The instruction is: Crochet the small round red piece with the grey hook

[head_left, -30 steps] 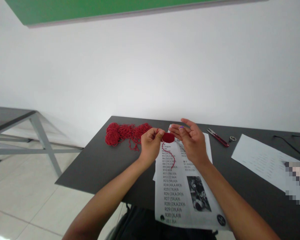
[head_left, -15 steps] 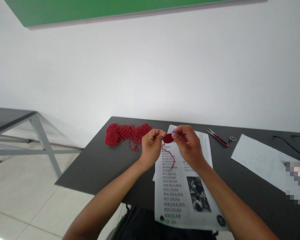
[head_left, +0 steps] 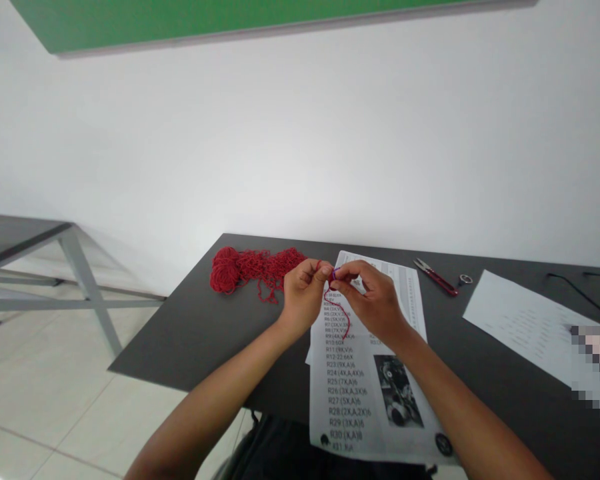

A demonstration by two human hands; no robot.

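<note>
Over the printed pattern sheet (head_left: 353, 400), my two hands meet fingertip to fingertip. My left hand (head_left: 304, 292) is closed in a pinch on a small red crochet piece (head_left: 333, 285), mostly hidden by the fingers. A strand of red yarn passes over the left index finger. My right hand (head_left: 373, 299) is closed too, pinching a small purple item (head_left: 336, 273) against the crochet piece; its exact kind is too small to make out. From the work a loose red yarn tail (head_left: 349, 325) dangles in front of the sheet.
A red yarn ball (head_left: 225, 270) with a loose heap of yarn (head_left: 267, 267) lies behind my left hand. To the right are red-handled thread snips (head_left: 437, 277), a metal ring (head_left: 465, 279) and a white paper (head_left: 520, 327). The dark table (head_left: 190, 347) ends at left.
My right hand has moved left, bringing the purple item up to my left fingertips. The red crochet piece, seen as an oval between the hands before, is now mostly covered.
</note>
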